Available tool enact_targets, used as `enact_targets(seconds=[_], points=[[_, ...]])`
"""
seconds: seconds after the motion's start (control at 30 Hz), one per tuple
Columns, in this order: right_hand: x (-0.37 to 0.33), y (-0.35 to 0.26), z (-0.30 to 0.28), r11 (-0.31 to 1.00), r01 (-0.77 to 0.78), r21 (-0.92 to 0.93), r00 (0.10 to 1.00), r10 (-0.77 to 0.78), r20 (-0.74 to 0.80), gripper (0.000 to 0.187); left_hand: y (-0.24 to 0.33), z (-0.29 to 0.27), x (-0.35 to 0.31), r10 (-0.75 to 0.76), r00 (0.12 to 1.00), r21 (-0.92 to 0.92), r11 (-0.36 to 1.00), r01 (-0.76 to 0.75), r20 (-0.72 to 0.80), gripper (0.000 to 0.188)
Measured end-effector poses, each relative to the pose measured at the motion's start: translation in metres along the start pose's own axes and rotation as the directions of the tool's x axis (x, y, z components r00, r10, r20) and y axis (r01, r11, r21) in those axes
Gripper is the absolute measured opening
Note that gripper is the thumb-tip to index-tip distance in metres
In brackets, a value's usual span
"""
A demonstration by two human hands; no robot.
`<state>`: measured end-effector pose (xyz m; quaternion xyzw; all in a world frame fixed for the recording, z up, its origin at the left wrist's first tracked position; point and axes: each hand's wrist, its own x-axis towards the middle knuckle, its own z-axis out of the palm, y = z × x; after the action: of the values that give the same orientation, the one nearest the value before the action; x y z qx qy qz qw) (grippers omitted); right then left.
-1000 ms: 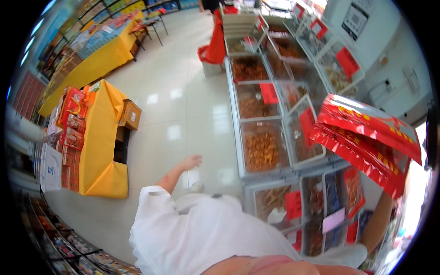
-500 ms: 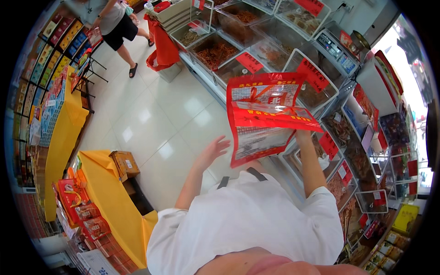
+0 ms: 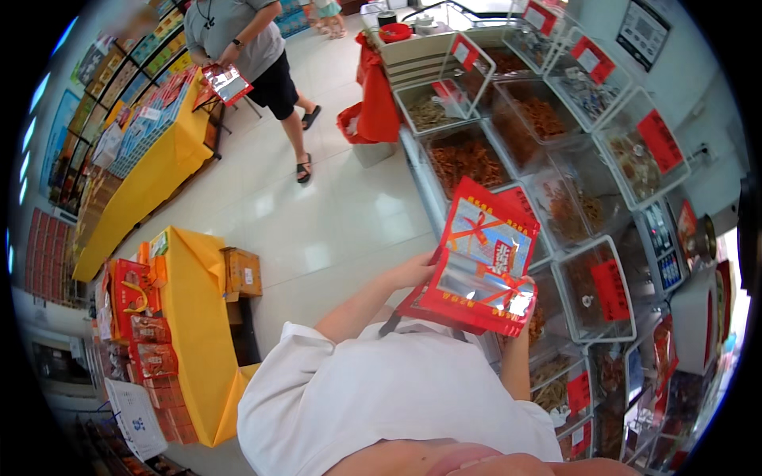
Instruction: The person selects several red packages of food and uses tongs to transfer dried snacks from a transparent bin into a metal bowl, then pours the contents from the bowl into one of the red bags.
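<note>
Just in front of my chest is a red and silver plastic packaging bag (image 3: 468, 274), tilted and bent across its middle, with a printed red ribbon pattern. More red layers show under its lower left side; whether they are separate bags I cannot tell. My right hand (image 3: 517, 325) grips the bag's right edge from below, the thumb side in sight. At the left edge, my left hand (image 3: 417, 271) closes on the bag, its fingertips partly hidden behind it.
Clear bins of dried food (image 3: 468, 159) with red cards fill the right side, a scale (image 3: 665, 246) among them. Left stands a yellow-clothed table (image 3: 194, 317) with red packages and a cardboard box (image 3: 242, 271). Ahead, a person (image 3: 274, 71) holds a red packet (image 3: 226, 84) near a red-lined bin (image 3: 369, 127).
My left hand, free and spread before, has come to the bag and taken its left edge. The bag sits lower and turned. My view has swung left; the other person shows more fully.
</note>
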<state>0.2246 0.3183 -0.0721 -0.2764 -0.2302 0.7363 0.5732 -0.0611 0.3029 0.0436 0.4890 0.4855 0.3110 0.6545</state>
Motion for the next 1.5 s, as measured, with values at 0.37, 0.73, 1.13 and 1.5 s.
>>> enact_targets(seconds=[0.37, 0.73, 1.13, 1.5], points=[[0.085, 0.01, -0.067, 0.985, 0.161, -0.065, 0.973, -0.17, -0.159, 0.038, 0.063, -0.062, 0.123, -0.12, 0.886, 0.343, 0.938, -0.045, 0.447, 0.041], [0.062, 0.066, -0.018, 0.898, 0.427, -0.104, 0.281, -0.241, -0.929, 0.028, 0.004, -0.266, 0.254, -0.206, 0.927, 0.348, 0.933, 0.09, 0.313, 0.04], [0.146, 0.061, 0.006, 0.316, -0.813, -0.489, -0.031, -0.862, -0.505, 0.034, -0.007, -0.337, 0.294, -0.398, 0.916, 0.183, 0.906, 0.383, 0.054, 0.039], [0.298, 0.185, 0.11, -0.211, -0.519, -0.828, 0.788, -0.493, -0.368, 0.058, -0.015, -0.359, 0.325, -0.382, 0.924, 0.149, 0.914, 0.378, 0.002, 0.03]])
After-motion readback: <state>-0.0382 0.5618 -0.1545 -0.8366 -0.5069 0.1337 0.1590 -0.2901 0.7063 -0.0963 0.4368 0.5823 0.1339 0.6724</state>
